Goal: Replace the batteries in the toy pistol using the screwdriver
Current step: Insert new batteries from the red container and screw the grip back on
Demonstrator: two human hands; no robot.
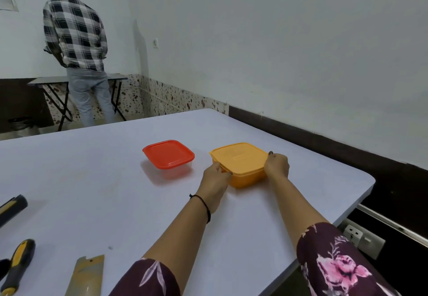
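A yellow lidded box (240, 160) stands on the white table (92, 180), right of centre. My left hand (216, 175) grips its near left corner at the lid's edge. My right hand (276, 165) holds its right side, fingers over the rim. A screwdriver (17, 265) with a yellow and black handle lies at the near left corner of the table. No toy pistol or batteries show; what the boxes contain is hidden.
A clear box with a red lid (169, 154) sits left of the yellow one. A flat card package (85, 275) and another dark tool handle (12, 207) lie near left. A person in a checked shirt (76, 34) stands at a far table.
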